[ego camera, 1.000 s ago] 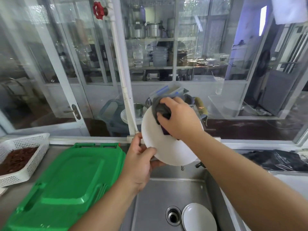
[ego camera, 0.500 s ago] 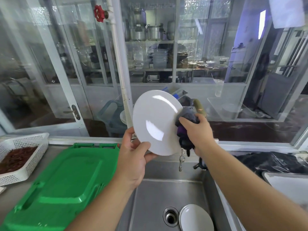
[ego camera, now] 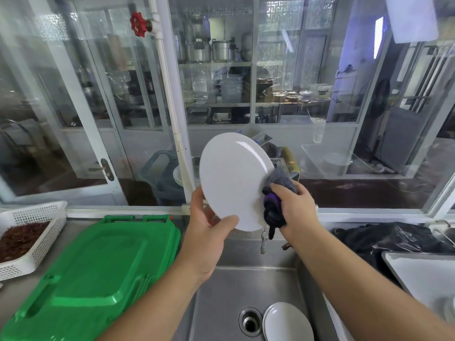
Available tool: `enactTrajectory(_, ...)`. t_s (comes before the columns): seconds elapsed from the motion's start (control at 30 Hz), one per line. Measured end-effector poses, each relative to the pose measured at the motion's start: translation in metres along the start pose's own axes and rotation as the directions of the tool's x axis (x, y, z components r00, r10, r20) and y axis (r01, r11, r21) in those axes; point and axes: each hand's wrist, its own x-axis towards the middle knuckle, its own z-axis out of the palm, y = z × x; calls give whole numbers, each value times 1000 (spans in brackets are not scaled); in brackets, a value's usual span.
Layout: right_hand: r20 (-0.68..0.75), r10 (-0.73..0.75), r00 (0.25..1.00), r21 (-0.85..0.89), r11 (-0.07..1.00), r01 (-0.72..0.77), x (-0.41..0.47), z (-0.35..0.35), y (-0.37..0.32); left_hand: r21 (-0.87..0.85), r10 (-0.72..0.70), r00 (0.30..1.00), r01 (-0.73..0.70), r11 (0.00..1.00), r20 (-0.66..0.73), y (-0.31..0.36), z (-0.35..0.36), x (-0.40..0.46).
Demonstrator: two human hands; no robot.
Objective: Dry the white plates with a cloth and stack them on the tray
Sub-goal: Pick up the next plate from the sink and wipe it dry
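Observation:
A white plate (ego camera: pixel 232 178) is held upright above the sink, its face turned to me. My left hand (ego camera: pixel 209 227) grips its lower left rim, thumb on the front. My right hand (ego camera: pixel 294 205) grips a dark grey and purple cloth (ego camera: pixel 274 200) pressed against the plate's right edge. A second white plate (ego camera: pixel 286 322) lies in the steel sink (ego camera: pixel 221 303) beside the drain. A white tray (ego camera: pixel 423 274) sits at the right edge, partly cut off.
Stacked green plastic trays (ego camera: pixel 96 274) lie on the counter to the left. A white perforated basket (ego camera: pixel 32 232) with brown contents stands at far left. A black plastic bag (ego camera: pixel 394 236) lies at right. The tap (ego camera: pixel 263 239) hangs below the plate; a glass window is behind.
The cloth in my right hand slid from the plate's upper face to its right edge. The plate turned its face toward me and now sits slightly to the right.

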Motion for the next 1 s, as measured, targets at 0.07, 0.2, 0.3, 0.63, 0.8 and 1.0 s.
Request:
enactTrajectory(0.07, 26, -50, 998, -87, 995, 52, 2, -3, -11, -35, -72, 997, 72, 997, 25, 17, -6, 9)
enactTrajectory(0.2, 127, -129, 983, -244, 957, 157, 5, -13, -26, 61, -256, 966, 255, 965, 22, 52, -24, 31)
enactTrajectory(0.3, 188, -157, 970, -330, 920, 213, 8, -18, -35, 183, -315, 943, 293, 938, 107, 63, -38, 40)
enactTrajectory(0.63, 160, -277, 947, -405, 857, 319, 14, -23, -54, 132, -281, 948, 262, 956, 152, 47, -24, 30)
enactTrajectory(0.8, -25, -249, 968, -257, 938, 234, 6, -12, -23, 74, -59, 998, 59, 996, -1, 31, 6, 21)
enactTrajectory(1.0, -103, 66, 992, 90, 994, -57, -6, -3, 18, 24, 32, 990, -29, 999, -137, -2, 25, 5)
